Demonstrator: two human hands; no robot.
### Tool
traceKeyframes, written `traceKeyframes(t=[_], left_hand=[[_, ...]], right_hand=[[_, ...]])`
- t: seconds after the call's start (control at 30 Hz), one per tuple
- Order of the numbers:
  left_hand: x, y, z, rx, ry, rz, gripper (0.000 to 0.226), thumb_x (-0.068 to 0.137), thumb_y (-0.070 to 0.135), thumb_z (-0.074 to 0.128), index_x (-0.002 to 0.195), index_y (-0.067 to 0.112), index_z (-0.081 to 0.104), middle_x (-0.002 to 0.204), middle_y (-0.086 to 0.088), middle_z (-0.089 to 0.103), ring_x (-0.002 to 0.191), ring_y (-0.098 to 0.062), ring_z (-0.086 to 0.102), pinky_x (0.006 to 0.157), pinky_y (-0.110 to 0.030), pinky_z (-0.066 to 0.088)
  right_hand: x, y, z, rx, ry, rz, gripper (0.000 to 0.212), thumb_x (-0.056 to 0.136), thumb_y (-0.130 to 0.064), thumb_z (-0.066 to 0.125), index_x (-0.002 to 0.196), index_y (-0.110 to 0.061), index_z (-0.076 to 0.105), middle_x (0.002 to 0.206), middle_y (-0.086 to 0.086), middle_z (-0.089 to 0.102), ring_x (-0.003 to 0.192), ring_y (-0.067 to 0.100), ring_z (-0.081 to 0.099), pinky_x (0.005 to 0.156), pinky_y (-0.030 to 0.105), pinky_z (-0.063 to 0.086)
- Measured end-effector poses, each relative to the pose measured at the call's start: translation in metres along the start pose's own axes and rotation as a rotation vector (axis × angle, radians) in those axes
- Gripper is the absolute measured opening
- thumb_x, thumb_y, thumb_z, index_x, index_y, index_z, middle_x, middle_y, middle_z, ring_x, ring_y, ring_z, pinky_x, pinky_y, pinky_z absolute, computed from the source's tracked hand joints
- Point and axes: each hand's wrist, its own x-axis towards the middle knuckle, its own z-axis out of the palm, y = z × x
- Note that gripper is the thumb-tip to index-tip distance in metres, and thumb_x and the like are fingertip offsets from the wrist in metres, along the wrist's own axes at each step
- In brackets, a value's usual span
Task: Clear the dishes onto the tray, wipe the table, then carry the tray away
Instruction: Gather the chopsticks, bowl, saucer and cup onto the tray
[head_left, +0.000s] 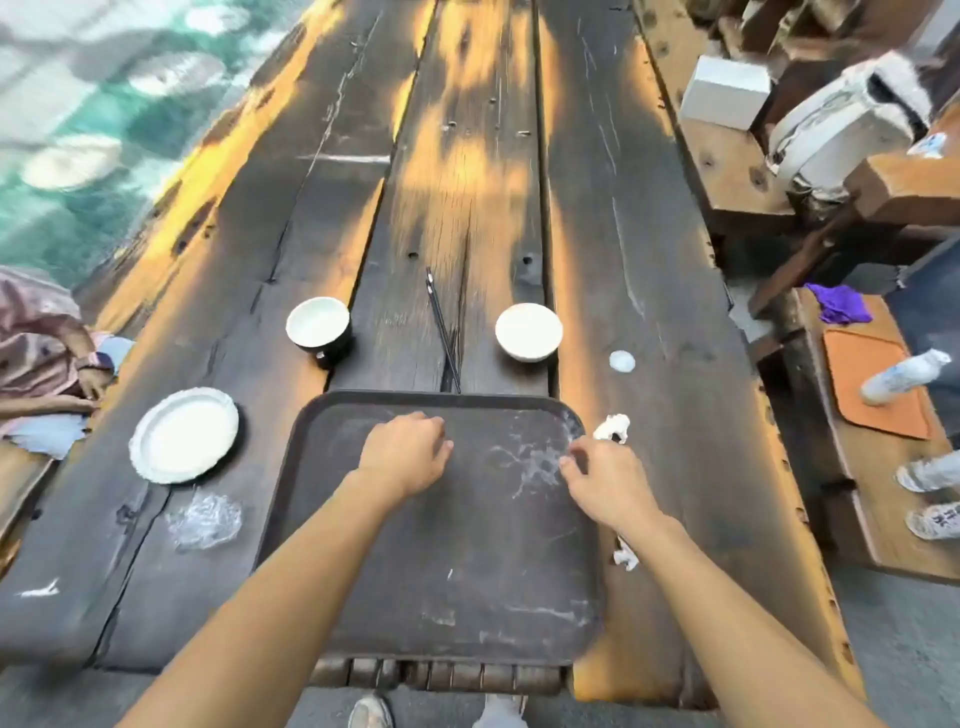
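Head view: both hands, left (406, 453) and right (608, 480), reach forward, seemingly loosely curled and empty, over the tray (467, 597).

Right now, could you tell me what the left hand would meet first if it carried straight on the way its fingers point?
Probably the tray's raised far rim, then the black chopsticks lying on the dark wooden table. The left hand sits above the empty dark tray, though height is unclear.

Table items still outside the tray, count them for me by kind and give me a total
Bowls: 2, one dark outside, one white
Plates: 1
Chopsticks: 1 pair
Crumpled plastic wrap: 1
Crumpled white tissues: 2
Small white round lid-like piece: 1
Total: 8, with the pair as one
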Motion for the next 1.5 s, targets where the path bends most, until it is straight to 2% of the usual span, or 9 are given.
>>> traceKeyframes(t=[0.27, 0.43, 0.63, 0.77, 0.93, 1.13, 1.3, 1.4, 1.5], left_hand=[[0.112, -0.004, 0.004, -0.057, 0.023, -0.081, 0.029, 0.102, 0.04, 0.049, 0.105, 0.012, 0.058, 0.116, -0.013, 0.066, 0.107, -0.038, 0.062, 0.074, -0.036, 0.039], [0.171, -0.023, 0.014, -0.234, 0.01, -0.249, 0.042, 0.102, 0.041, 0.054, 0.119, 0.002, 0.057, 0.121, -0.022, 0.063, 0.114, -0.044, 0.059, 0.081, -0.042, 0.047], [0.228, -0.041, 0.026, -0.636, -0.006, -0.442, 0.049, 0.094, 0.047, 0.067, 0.097, -0.002, 0.067, 0.096, -0.021, 0.074, 0.097, -0.037, 0.07, 0.083, -0.038, 0.056], [0.25, -0.039, 0.027, -0.73, 0.051, -0.546, 0.05, 0.087, 0.046, 0.076, 0.103, 0.0, 0.069, 0.098, -0.017, 0.075, 0.091, -0.031, 0.072, 0.083, -0.038, 0.058], [0.267, -0.038, 0.025, -0.757, 0.143, -0.582, 0.034, 0.084, 0.026, 0.081, 0.073, 0.012, 0.052, 0.095, -0.014, 0.071, 0.097, -0.035, 0.07, 0.073, -0.037, 0.055], [0.278, -0.039, 0.021, -0.814, 0.145, -0.587, 0.031, 0.086, 0.007, 0.069, 0.067, 0.012, 0.044, 0.088, -0.021, 0.075, 0.081, -0.038, 0.076, 0.076, -0.044, 0.064], [0.287, -0.032, 0.008, -0.569, 0.025, -0.466, 0.008, 0.093, 0.009, 0.057, 0.087, 0.005, 0.06, 0.111, -0.021, 0.071, 0.104, -0.04, 0.07, 0.086, -0.037, 0.058], [0.295, -0.032, 0.003, -0.431, -0.045, -0.45, 0.034, 0.097, 0.011, 0.058, 0.128, -0.002, 0.06, 0.131, -0.019, 0.062, 0.121, -0.037, 0.06, 0.093, -0.04, 0.05], [0.296, -0.035, -0.001, -0.548, -0.04, -0.458, 0.042, 0.101, 0.014, 0.053, 0.138, -0.004, 0.045, 0.138, -0.025, 0.056, 0.127, -0.042, 0.054, 0.099, -0.044, 0.045]], right_hand=[[0.096, -0.01, 0.003, 0.175, 0.016, 0.134, 0.037, 0.095, -0.035, 0.055, 0.126, -0.015, 0.062, 0.111, 0.011, 0.07, 0.111, 0.035, 0.058, 0.089, 0.034, 0.044], [0.144, -0.012, 0.011, 0.365, 0.026, 0.281, 0.06, 0.094, -0.043, 0.054, 0.145, -0.013, 0.043, 0.129, 0.01, 0.063, 0.126, 0.037, 0.05, 0.102, 0.043, 0.04], [0.184, -0.013, 0.025, 0.796, 0.021, 0.453, 0.075, 0.094, -0.042, 0.059, 0.155, -0.02, 0.023, 0.132, 0.0, 0.054, 0.092, 0.019, 0.069, 0.085, 0.037, 0.057], [0.197, -0.018, 0.033, 0.938, 0.035, 0.478, 0.063, 0.097, -0.033, 0.058, 0.152, -0.014, 0.033, 0.124, -0.001, 0.053, 0.095, 0.02, 0.068, 0.078, 0.031, 0.058], [0.207, -0.019, 0.038, 1.029, 0.067, 0.476, 0.044, 0.101, -0.024, 0.054, 0.143, -0.01, 0.047, 0.124, 0.001, 0.058, 0.093, 0.02, 0.07, 0.075, 0.029, 0.06], [0.213, -0.018, 0.04, 1.052, 0.11, 0.475, 0.034, 0.102, -0.015, 0.052, 0.134, -0.005, 0.055, 0.114, 0.004, 0.063, 0.094, 0.021, 0.07, 0.068, 0.025, 0.061], [0.216, -0.015, 0.042, 1.041, 0.117, 0.471, 0.031, 0.101, -0.014, 0.053, 0.131, -0.006, 0.057, 0.118, 0.005, 0.064, 0.095, 0.021, 0.07, 0.071, 0.028, 0.061], [0.217, -0.012, 0.043, 1.051, 0.106, 0.472, 0.026, 0.1, -0.013, 0.054, 0.125, -0.008, 0.059, 0.119, 0.006, 0.065, 0.097, 0.022, 0.07, 0.071, 0.029, 0.061], [0.217, -0.012, 0.041, 1.07, 0.103, 0.472, 0.029, 0.1, -0.012, 0.054, 0.128, -0.007, 0.058, 0.119, 0.006, 0.064, 0.101, 0.024, 0.068, 0.069, 0.027, 0.061]])
